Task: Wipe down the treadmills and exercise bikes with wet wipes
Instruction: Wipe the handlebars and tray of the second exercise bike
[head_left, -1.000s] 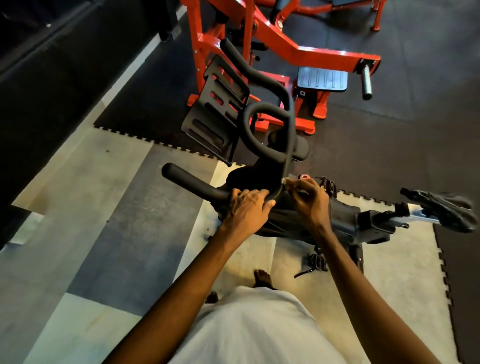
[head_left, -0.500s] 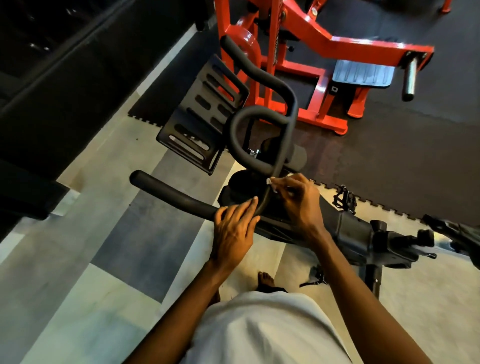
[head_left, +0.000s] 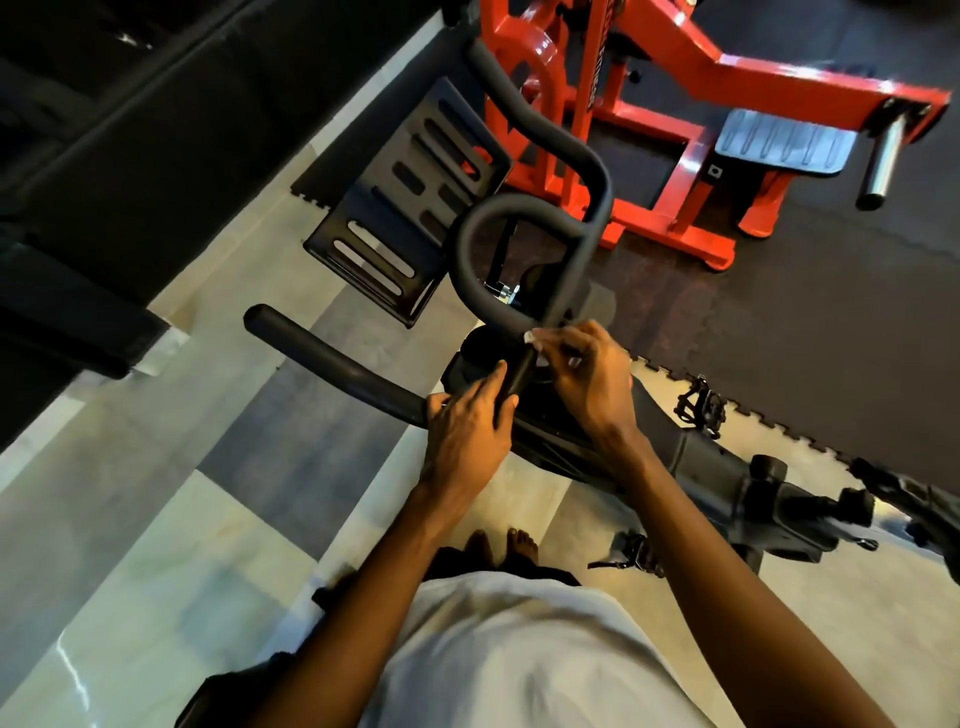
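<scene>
Head view, looking down on an exercise bike (head_left: 711, 467) that is standing across the centre of the frame on pale floor tiles (head_left: 156, 519), beside a dark rubber mat (head_left: 753, 322) with a toothed edge. Its black padded handlebar (head_left: 332, 358) is running from a straight grip at centre left, through a closed loop at upper centre, to a curved arm that is rising toward the top edge. The left hand (head_left: 467, 441) is gripping the handlebar just below centre, its fingers curling over the bar where the straight grip is meeting the loop. The right hand (head_left: 589, 384), just to its right with the bar showing between them, is pinching a small white wet wipe (head_left: 535, 345) between thumb and fingertips and is pressing it against the lower end of the loop; only a scrap of the wipe is showing past the fingers. A black slotted tray (head_left: 410, 208) is tilting on the far side of the handlebar, at upper centre left. 1 red weight machine (head_left: 675, 98) is occupying the upper right on the mat, with a ribbed grey footplate (head_left: 779, 140) and a chrome peg (head_left: 883, 161). 1 pedal (head_left: 701, 402) is showing to the right of the right hand. The person's white shirt (head_left: 519, 649) is filling the lower centre, and 2 bare feet (head_left: 519, 543) are showing just above it.
</scene>
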